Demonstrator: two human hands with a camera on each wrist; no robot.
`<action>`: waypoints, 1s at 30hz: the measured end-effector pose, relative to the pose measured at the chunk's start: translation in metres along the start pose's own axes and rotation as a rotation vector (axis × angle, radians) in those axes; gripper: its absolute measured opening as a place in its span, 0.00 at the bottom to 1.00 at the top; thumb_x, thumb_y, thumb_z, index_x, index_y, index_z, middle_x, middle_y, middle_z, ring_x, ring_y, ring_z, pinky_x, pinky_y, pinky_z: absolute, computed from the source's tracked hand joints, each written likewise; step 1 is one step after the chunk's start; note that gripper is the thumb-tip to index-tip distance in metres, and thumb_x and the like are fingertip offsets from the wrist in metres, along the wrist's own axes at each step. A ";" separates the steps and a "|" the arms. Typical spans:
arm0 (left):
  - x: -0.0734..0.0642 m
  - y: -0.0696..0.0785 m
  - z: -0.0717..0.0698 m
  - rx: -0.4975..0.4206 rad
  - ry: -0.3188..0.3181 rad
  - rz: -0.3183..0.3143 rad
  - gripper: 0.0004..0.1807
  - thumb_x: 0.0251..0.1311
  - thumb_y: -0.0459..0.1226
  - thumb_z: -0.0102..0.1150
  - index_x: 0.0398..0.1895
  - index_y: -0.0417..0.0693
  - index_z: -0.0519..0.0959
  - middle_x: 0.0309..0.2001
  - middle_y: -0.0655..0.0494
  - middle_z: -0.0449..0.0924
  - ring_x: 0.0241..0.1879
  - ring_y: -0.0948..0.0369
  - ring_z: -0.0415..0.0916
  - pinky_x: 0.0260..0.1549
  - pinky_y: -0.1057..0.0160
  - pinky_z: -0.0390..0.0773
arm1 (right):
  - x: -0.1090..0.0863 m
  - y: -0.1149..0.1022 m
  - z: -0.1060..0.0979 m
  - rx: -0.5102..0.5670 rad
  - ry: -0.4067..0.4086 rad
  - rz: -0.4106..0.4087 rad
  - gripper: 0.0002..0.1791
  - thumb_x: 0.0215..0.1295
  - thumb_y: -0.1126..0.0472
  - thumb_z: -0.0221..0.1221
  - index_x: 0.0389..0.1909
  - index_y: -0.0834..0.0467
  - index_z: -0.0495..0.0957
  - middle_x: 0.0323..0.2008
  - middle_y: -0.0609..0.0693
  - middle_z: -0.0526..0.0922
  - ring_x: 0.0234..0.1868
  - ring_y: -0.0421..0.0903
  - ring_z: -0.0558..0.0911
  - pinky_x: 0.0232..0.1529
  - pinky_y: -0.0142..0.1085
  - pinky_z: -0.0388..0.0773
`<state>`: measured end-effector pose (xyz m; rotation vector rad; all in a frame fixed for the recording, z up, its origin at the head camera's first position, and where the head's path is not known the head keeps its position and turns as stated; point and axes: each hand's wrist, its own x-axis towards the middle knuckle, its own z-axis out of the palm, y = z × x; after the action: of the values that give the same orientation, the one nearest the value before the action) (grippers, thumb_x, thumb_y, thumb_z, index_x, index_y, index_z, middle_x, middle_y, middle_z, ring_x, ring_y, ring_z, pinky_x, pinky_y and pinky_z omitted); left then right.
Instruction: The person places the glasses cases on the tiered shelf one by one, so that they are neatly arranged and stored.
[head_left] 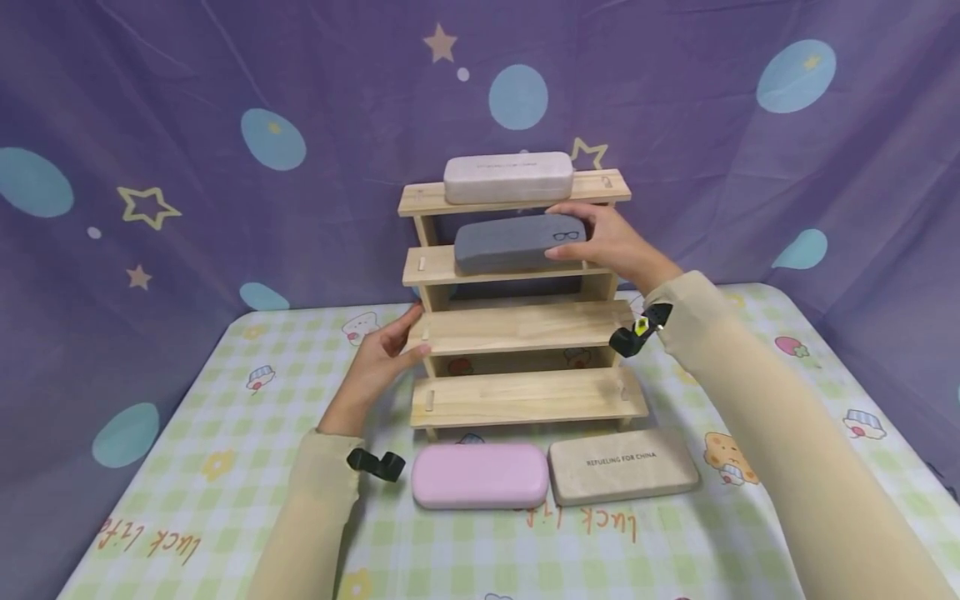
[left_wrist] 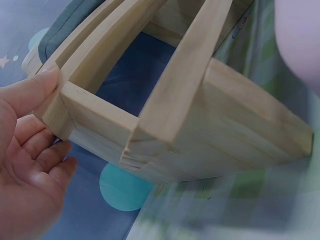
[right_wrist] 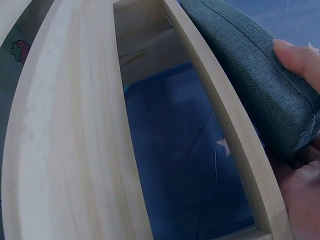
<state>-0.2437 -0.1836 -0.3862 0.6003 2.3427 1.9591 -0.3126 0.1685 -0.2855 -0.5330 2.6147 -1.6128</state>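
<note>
Holding the grey-blue case [head_left: 517, 243] by its right end, the right hand [head_left: 611, 242] pinches it narrowly, thumb on the near side and fingers over the far edge. The case lies lengthwise at the second tier from the top [head_left: 431, 265] of the wooden rack; whether the plank bears its full weight I cannot tell. The left hand [head_left: 382, 358] grips the left end of the next tier down [head_left: 517, 327], thumb on the wood and fingers below, a sensible brace against sliding.

To seat the case well, I would keep that brace light and steady, since an upward pull could tip the rack. With the grip all at one end, the left end probably wants to sag, so level the case, run its long edge parallel to the plank, and check that both ends are supported before the fingers loosen. Drawing the thumb away first, toward the near side, should avoid dragging the case along.

Knuckles need care near the top tier [head_left: 423, 198], where a pale case [head_left: 508, 177] sits just above. On the tablecloth [head_left: 262, 467], near the rack's foot, lie a pink case [head_left: 480, 475] and, to its right, a beige case [head_left: 624, 467].
</note>
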 end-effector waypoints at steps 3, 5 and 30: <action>0.000 0.000 0.000 0.003 0.006 -0.001 0.34 0.60 0.27 0.58 0.69 0.33 0.57 0.71 0.45 0.55 0.70 0.56 0.53 0.68 0.61 0.53 | 0.000 0.000 0.000 -0.015 0.000 0.001 0.39 0.49 0.52 0.71 0.64 0.53 0.69 0.58 0.49 0.71 0.54 0.43 0.70 0.60 0.41 0.65; -0.001 0.000 0.000 -0.001 0.005 0.003 0.34 0.60 0.26 0.57 0.69 0.33 0.57 0.71 0.45 0.55 0.70 0.55 0.53 0.68 0.60 0.53 | 0.001 0.001 0.000 -0.008 -0.003 0.004 0.39 0.49 0.53 0.71 0.64 0.53 0.69 0.58 0.50 0.71 0.54 0.44 0.71 0.59 0.42 0.66; -0.001 0.001 0.001 -0.018 -0.005 0.008 0.34 0.59 0.25 0.57 0.69 0.32 0.56 0.71 0.45 0.54 0.70 0.55 0.51 0.68 0.62 0.52 | 0.001 0.005 0.001 0.004 -0.009 -0.034 0.38 0.52 0.54 0.70 0.64 0.56 0.68 0.63 0.50 0.68 0.59 0.44 0.69 0.61 0.42 0.66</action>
<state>-0.2422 -0.1831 -0.3855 0.6136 2.3204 1.9779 -0.3147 0.1696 -0.2897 -0.5867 2.6100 -1.6210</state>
